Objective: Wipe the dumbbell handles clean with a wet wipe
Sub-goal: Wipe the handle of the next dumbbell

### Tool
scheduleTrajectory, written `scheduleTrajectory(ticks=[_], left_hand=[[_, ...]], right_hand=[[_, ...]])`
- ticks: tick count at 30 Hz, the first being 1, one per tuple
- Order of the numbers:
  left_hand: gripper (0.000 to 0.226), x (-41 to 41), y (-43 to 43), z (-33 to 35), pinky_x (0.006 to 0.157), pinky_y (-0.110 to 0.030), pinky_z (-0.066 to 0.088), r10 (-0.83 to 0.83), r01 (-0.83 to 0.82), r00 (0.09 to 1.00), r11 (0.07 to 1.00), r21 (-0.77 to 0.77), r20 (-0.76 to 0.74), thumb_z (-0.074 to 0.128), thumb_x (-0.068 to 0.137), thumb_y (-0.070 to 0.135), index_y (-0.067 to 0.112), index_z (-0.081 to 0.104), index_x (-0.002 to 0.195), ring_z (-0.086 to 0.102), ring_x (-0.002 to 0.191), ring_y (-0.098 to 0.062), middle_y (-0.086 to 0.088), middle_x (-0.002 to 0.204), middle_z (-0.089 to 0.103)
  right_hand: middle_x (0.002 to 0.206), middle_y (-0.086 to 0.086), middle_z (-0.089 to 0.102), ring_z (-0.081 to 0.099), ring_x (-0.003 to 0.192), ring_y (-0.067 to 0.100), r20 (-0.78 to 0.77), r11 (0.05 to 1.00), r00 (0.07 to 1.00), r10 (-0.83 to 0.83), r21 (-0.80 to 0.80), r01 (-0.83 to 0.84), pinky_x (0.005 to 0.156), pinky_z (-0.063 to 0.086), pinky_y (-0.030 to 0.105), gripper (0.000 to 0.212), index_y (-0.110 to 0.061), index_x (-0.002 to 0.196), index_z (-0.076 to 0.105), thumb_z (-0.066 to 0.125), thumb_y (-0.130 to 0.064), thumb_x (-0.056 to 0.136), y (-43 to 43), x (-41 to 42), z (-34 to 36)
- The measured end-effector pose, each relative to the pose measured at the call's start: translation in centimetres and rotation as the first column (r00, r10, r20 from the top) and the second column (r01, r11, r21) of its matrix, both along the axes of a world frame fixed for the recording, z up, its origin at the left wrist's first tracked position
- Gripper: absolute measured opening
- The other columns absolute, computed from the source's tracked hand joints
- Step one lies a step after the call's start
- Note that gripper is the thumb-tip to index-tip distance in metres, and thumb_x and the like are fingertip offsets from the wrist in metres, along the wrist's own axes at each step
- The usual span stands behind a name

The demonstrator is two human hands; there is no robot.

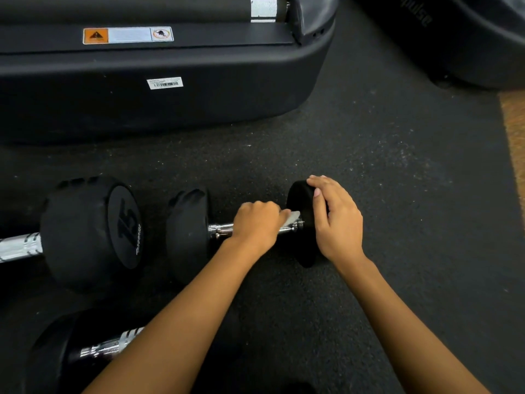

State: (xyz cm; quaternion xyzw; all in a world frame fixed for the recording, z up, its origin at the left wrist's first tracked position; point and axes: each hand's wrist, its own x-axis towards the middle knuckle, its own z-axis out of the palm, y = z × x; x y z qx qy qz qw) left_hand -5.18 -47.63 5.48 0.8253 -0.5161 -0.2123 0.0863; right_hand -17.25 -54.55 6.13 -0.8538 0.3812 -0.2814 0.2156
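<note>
The left hand (257, 223) is closed around the chrome handle (220, 230) of the small dumbbell (187, 231), pressing a white wet wipe (292, 217) against it near the right head. The right hand (336, 220) lies open, fingers curved over that round black head (301, 194). The dumbbell lies on the speckled rubber floor (397, 180), just beside a larger dumbbell (91, 231) marked 15.

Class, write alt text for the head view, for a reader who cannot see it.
On a dark gym floor, the left hand rubs a white wipe along a small dumbbell's chrome handle, while the right hand steadies its right weight head. Two larger dumbbells lie to the left, and black machine bases stand behind.
</note>
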Motion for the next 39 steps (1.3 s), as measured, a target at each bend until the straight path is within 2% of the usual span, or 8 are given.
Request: scheduleTrajectory(ticks=[4, 11, 17, 21, 24, 27, 35, 39], left_hand=[[0.033, -0.2, 1.2, 0.1, 0.088, -0.031, 0.035, -0.108, 0.123, 0.990, 0.978, -0.168, 0.092, 0.034, 0.099, 0.030, 0.016, 0.059, 0.115, 0.058, 0.098, -0.026, -0.007, 0.104, 0.066], [0.034, 0.8, 0.4, 1.4, 0.086, -0.040, 0.041, -0.046, 0.042, 0.998, 0.995, 0.093, 0.048, 0.031, 0.100, 0.024, 0.009, 0.060, 0.109, 0.057, 0.101, -0.030, -0.012, 0.108, 0.063], [0.034, -0.5, 1.2, 0.4, 0.089, -0.032, 0.034, -0.059, 0.055, 0.998, 0.986, -0.158, -0.019, 0.032, 0.099, 0.028, 0.014, 0.056, 0.119, 0.055, 0.103, -0.026, -0.008, 0.112, 0.063], [0.035, 0.1, 1.9, 0.1, 0.087, -0.031, 0.036, 0.025, -0.021, 0.999, 0.987, -0.162, 0.025, 0.034, 0.099, 0.031, 0.012, 0.057, 0.117, 0.057, 0.100, -0.025, -0.008, 0.108, 0.065], [0.027, -1.0, 1.3, 0.1, 0.089, -0.033, 0.037, -0.057, 0.070, 0.996, 0.978, -0.196, 0.071, 0.040, 0.098, 0.024, 0.012, 0.057, 0.116, 0.056, 0.099, -0.025, -0.007, 0.108, 0.062], [0.025, -1.1, 1.6, -0.4, 0.094, -0.030, 0.034, -0.068, 0.059, 0.997, 0.950, -0.307, -0.019, 0.051, 0.093, 0.026, 0.013, 0.056, 0.114, 0.054, 0.102, -0.021, -0.004, 0.110, 0.061], [0.039, -2.6, 1.9, -0.9, 0.076, -0.034, 0.048, -0.071, 0.108, 0.992, 0.906, -0.409, 0.107, 0.081, 0.055, 0.008, 0.010, 0.057, 0.086, 0.056, 0.080, -0.025, -0.008, 0.086, 0.059], [0.039, -1.6, 3.6, -1.6, 0.078, -0.028, 0.035, -0.051, 0.083, 0.996, 0.868, -0.489, 0.079, 0.078, 0.055, -0.001, 0.010, 0.057, 0.085, 0.055, 0.082, -0.023, -0.005, 0.089, 0.060]], right_hand=[[0.122, -0.001, 0.062, 0.048, 0.124, 0.011, -0.002, 1.000, 1.000, 0.009, -0.001, -0.009, 0.104, 0.036, 0.028, 0.043, -0.014, 0.117, 0.061, 0.029, -0.031, 0.094, 0.0, -0.1, 0.1], [0.122, -0.002, 0.062, 0.049, 0.123, 0.012, 0.005, 1.000, 1.000, 0.012, -0.004, -0.012, 0.103, 0.039, 0.031, 0.041, -0.014, 0.117, 0.061, 0.030, -0.029, 0.095, -0.1, 0.1, 0.0], [0.122, -0.001, 0.062, 0.048, 0.124, 0.012, 0.002, 1.000, 1.000, 0.011, -0.001, -0.011, 0.103, 0.039, 0.032, 0.042, -0.014, 0.117, 0.061, 0.029, -0.031, 0.095, -0.1, -0.1, 0.0], [0.122, -0.001, 0.062, 0.048, 0.124, 0.011, 0.002, 1.000, 1.000, 0.014, -0.001, -0.014, 0.103, 0.039, 0.030, 0.041, -0.014, 0.118, 0.061, 0.030, -0.029, 0.095, 0.0, 0.0, 0.0], [0.123, -0.001, 0.061, 0.048, 0.124, 0.011, 0.001, 1.000, 1.000, 0.007, -0.002, -0.007, 0.103, 0.037, 0.028, 0.042, -0.015, 0.117, 0.061, 0.030, -0.030, 0.094, -0.1, 0.0, 0.0], [0.123, 0.000, 0.062, 0.048, 0.123, 0.012, 0.000, 1.000, 1.000, 0.011, -0.001, -0.011, 0.104, 0.038, 0.029, 0.042, -0.014, 0.117, 0.061, 0.030, -0.030, 0.094, -0.1, 0.0, 0.0], [0.122, -0.001, 0.062, 0.048, 0.123, 0.012, 0.013, 1.000, 1.000, 0.005, -0.010, -0.005, 0.103, 0.039, 0.030, 0.041, -0.014, 0.117, 0.061, 0.030, -0.029, 0.094, 0.0, 0.0, -0.1], [0.122, -0.002, 0.062, 0.048, 0.123, 0.011, 0.004, 1.000, 1.000, 0.007, -0.004, -0.007, 0.103, 0.038, 0.029, 0.038, -0.014, 0.116, 0.061, 0.032, -0.027, 0.095, 0.0, 0.0, 0.0]])
